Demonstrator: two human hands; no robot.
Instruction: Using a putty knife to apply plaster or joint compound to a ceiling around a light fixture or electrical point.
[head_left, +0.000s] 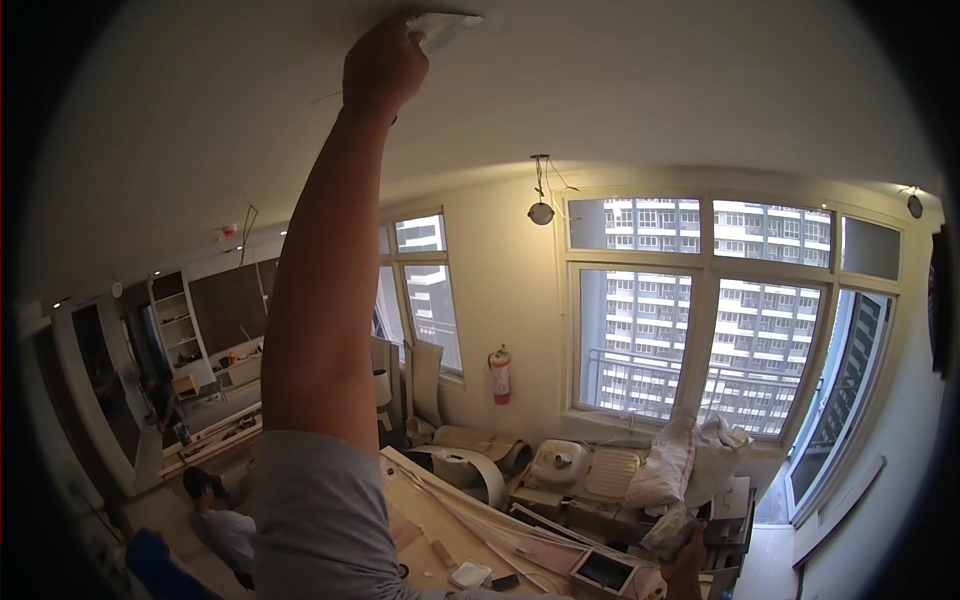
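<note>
My left arm stretches up through the middle of the view. At its end my left hand (pixel 385 70) is closed around a putty knife (pixel 447 28), whose pale, smeared blade lies against or close to the white ceiling (pixel 620 90). Low at the right, my right hand (pixel 688 560) is closed on a flat, greyish tool (pixel 668 533) that looks coated with putty; its handle is hidden in the fingers. Behind that tool are the piled items by the window.
A table (pixel 420 520) with long strips and small items stands below. Sacks (pixel 665 465) and a sink (pixel 560 465) pile up by the window (pixel 640 340). A lamp (pixel 541 213) hangs from wires. A fire extinguisher (pixel 500 375) is at the wall. Another person (pixel 225 530) is lower left.
</note>
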